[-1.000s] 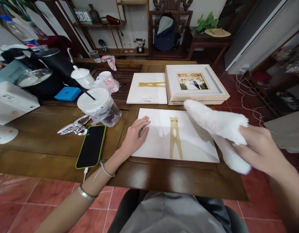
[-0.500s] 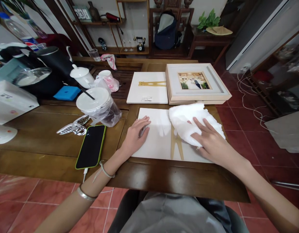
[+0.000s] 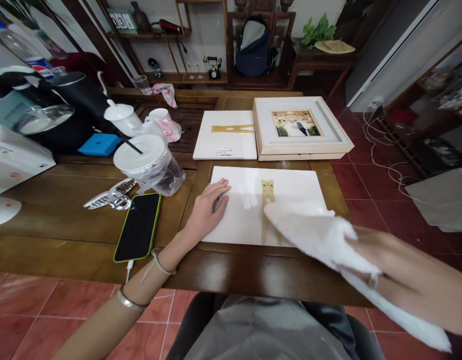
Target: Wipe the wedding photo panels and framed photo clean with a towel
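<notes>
A flat white panel (image 3: 238,210) lies near the table's front edge, with a gold hinged stand leg (image 3: 267,192) running down its middle. My left hand (image 3: 212,207) rests on the panel's left edge, fingers stretched out. To the right, my right hand (image 3: 381,260) grips a white cloth (image 3: 313,232), blurred by motion. The cloth trails over the lower right of the panel and hides part of the leg. One end of it hangs below the hand, past the table edge.
Behind the panel lie a second white panel (image 3: 225,142) and a framed photo (image 3: 302,127) on a pale wooden frame. On the left are a phone (image 3: 138,227) with a cable, silvery metal tools (image 3: 113,195), a lidded cup (image 3: 143,160) in plastic and a blue block (image 3: 99,144).
My right hand has gathered up the cloth from the panel and swung right and towards me, uncovering the top of the gold leg. My left hand has stayed in place.
</notes>
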A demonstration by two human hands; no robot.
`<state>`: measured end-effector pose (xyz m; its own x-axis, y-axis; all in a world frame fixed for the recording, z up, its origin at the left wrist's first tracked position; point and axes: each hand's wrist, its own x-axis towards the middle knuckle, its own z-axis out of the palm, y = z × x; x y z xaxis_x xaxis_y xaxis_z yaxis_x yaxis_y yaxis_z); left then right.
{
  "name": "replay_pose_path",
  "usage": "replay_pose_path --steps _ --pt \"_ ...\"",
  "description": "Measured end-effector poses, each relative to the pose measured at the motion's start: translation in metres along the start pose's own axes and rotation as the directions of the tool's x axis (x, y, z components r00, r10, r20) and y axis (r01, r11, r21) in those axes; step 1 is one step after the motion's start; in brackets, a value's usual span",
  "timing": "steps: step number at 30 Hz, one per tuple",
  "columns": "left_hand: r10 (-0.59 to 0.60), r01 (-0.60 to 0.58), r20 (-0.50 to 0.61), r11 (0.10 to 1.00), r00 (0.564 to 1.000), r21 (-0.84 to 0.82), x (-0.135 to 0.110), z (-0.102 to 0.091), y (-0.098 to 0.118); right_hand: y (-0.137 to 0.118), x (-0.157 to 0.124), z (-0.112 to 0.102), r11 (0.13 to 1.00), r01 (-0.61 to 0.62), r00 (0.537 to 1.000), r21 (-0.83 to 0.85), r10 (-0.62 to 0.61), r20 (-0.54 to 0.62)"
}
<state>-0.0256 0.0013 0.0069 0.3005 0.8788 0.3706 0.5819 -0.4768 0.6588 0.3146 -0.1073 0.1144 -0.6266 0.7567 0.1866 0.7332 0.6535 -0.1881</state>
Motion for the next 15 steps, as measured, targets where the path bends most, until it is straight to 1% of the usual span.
replay_pose_path --steps 1,3,5,6,7,8,11,13,15 --pt "-0.002 0.002 -0.001 1.0 1.0 -0.003 0.0 0.0 0.0 0.006 0.01 -0.002 0.999 -0.04 0.999 0.007 0.04 -0.002" --pt "-0.003 0.003 -0.002 1.0 1.0 -0.008 0.0 0.0 0.0 0.017 0.033 -0.003 0.992 -0.129 0.991 0.01 0.128 0.035" --pt "-0.002 0.002 -0.006 1.0 1.0 -0.012 0.001 0.0 0.0 0.026 0.057 0.003 0.981 -0.192 0.98 -0.033 0.194 0.05" --pt "-0.001 0.001 -0.009 1.0 1.0 -0.013 0.001 0.0 0.0 0.031 0.068 0.009 0.978 -0.201 0.979 -0.062 0.203 0.034" --pt "0.0 0.0 -0.011 1.0 1.0 -0.013 0.001 0.001 0.0 0.035 0.079 0.017 0.977 -0.196 0.98 -0.09 0.198 0.013" --pt "0.0 0.0 -0.013 1.0 1.0 -0.012 0.001 0.001 0.0 0.04 0.088 0.026 0.983 -0.159 0.987 -0.093 0.161 0.015" --pt "-0.001 0.001 -0.008 1.0 1.0 -0.012 0.001 0.0 0.0 0.047 0.106 0.055 0.997 -0.038 0.997 -0.065 0.042 0.064" --pt "-0.006 0.006 -0.002 1.0 1.0 -0.011 0.001 0.0 0.0 0.046 0.109 0.068 0.999 -0.008 0.997 -0.051 0.012 0.08" --pt "-0.011 0.011 0.001 1.0 1.0 -0.011 0.001 0.0 0.001 0.04 0.105 0.073 0.999 -0.005 0.997 -0.036 0.008 0.074"
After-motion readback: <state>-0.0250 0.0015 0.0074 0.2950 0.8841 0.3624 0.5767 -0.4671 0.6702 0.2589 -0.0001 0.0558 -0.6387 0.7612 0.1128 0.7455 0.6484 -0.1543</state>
